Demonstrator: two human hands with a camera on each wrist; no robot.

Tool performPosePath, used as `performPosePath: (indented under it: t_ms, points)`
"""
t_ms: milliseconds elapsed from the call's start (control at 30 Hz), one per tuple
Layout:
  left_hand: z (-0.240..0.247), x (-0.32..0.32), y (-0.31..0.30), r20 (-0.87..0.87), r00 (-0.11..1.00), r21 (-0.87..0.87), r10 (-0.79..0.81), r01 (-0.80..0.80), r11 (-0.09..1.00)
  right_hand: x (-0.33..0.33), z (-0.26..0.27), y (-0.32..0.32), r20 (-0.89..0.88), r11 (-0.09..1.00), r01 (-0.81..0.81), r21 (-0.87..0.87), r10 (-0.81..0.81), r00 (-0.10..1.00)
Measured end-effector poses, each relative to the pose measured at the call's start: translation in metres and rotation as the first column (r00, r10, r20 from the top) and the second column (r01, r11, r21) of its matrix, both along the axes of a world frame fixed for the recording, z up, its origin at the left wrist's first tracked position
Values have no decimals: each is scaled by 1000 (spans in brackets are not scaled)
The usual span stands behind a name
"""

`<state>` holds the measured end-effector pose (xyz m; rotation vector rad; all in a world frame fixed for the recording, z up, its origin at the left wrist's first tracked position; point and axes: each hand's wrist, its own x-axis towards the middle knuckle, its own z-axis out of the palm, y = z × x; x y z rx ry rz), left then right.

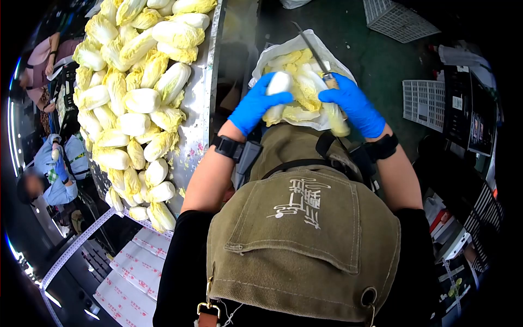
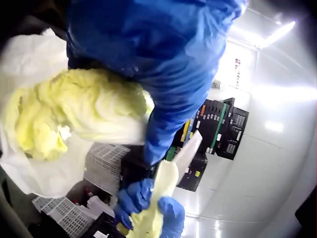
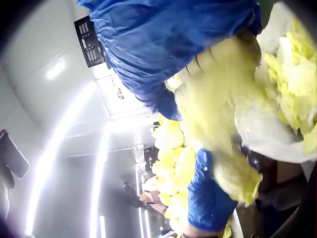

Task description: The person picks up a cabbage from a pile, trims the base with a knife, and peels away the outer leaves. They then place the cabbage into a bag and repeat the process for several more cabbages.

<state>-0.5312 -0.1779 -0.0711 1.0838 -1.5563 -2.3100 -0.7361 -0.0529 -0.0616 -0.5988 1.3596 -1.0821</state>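
Observation:
My blue-gloved left hand grips a napa cabbage, its white base up and its yellow leaves toward a white bag. Facing it, my blue-gloved right hand holds a knife by its light wooden handle, the blade pointing up and away. A loose cabbage leaf hangs under the right thumb, and in the left wrist view this pale leaf stands beside the blade. Motion blurs the leaf in the right wrist view. Yellow trimmed leaves fill the bag.
A metal table on the left bears a heap of napa cabbages. White plastic crates stand at the right, near black boxes. Printed cartons lie below the table's near end. Other people are across the table.

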Motion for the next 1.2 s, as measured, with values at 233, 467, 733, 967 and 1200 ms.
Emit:
performPosePath:
  t_ms: [233, 467, 733, 967, 1200]
  points:
    - [12, 21, -4, -388, 919, 570, 67, 182, 801, -35, -15, 0, -525, 996, -89, -11, 70, 848]
    - [31, 3, 13, -412, 911, 424, 11, 182, 887, 3, 65, 19, -797, 927, -215, -307, -127, 590]
    - [30, -1, 27, -470, 877, 471, 100, 153, 869, 7, 77, 32, -861, 893, -383, -239, -12, 509]
    - [35, 4, 30, -395, 918, 456, 35, 163, 875, 7, 74, 41, -865, 896, -377, -235, -16, 501]
    - [48, -2, 31, -435, 897, 489, 75, 166, 856, -14, 47, 54, -801, 994, -49, -97, -48, 596]
